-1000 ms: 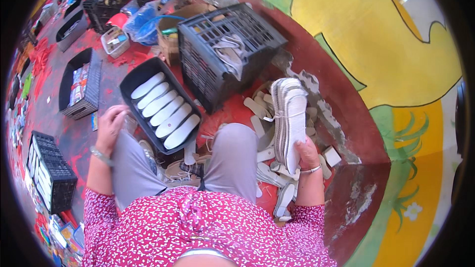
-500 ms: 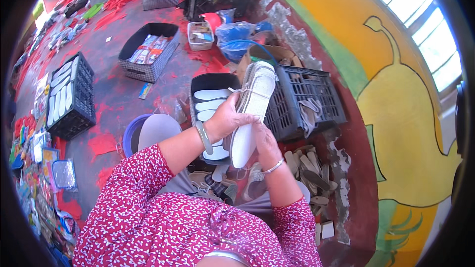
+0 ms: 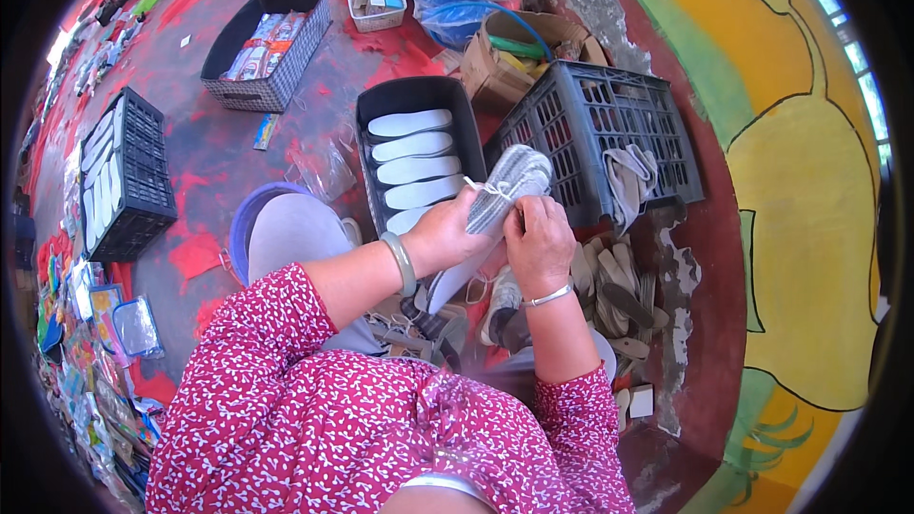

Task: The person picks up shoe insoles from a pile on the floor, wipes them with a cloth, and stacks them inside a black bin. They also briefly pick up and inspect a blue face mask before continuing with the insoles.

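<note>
A stack of shoe insoles (image 3: 519, 177), tied round with a pale string (image 3: 489, 188), is held up before me. My left hand (image 3: 444, 238) is closed round its left side just below the string. The fingers of my right hand (image 3: 541, 246) are curled in and pressed to the stack's right edge; my own fingers hide the exact grip. Layered grey edges show at the top of the stack, and a pale sole surface at its lower end. Behind it stands a dark fabric bin (image 3: 419, 91) with a row of white insoles (image 3: 417, 147) in it.
Right of the bin is a grey plastic crate (image 3: 595, 114) with a cloth shoe (image 3: 628, 181) hanging on its side. Loose insoles (image 3: 619, 290) lie below it by the wall. A cardboard box (image 3: 495, 67) stands behind; a black crate of insoles (image 3: 138, 200) is far left.
The tied stack has turned from its broad white face to its layered grey edges. My right hand has moved up along its side, fingers now curled. The view has tilted down.
</note>
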Motion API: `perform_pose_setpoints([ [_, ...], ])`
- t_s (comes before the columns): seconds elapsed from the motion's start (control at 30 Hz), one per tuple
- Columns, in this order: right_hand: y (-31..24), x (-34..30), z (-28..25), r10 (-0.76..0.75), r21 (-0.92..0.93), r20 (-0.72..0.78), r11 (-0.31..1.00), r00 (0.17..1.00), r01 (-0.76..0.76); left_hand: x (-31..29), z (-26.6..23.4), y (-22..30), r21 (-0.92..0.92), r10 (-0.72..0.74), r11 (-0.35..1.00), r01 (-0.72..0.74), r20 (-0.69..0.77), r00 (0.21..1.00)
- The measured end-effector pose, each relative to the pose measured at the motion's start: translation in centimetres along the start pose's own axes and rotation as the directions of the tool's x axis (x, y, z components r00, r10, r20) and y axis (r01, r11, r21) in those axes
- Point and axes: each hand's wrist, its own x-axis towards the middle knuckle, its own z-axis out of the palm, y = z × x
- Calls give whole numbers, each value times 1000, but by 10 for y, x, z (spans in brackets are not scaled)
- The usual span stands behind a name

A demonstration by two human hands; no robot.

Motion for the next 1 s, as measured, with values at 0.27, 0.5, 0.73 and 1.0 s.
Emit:
perform_pose_setpoints([
  [0.27, 10, -2, -9, 40, -82, -12, 996, 999, -40, -10, -2, 11, 133, 42, 990, -54, 88, 995],
  [0.5, 3, -3, -9, 103, 121, 9, 987, 995, -103, -10, -7, 0, 294, 100, 950, -106, 34, 994],
  [0.73, -11, -14, 13, 65, -36, 187, 998, 980, -59, -12, 8, -15, 592, 230, 773, -229, 74, 970],
  [1.0, 2, -5, 10, 321, -97, 235, 947, 918, -306, -14, 3, -13, 728, 378, 598, -336, 113, 919],
])
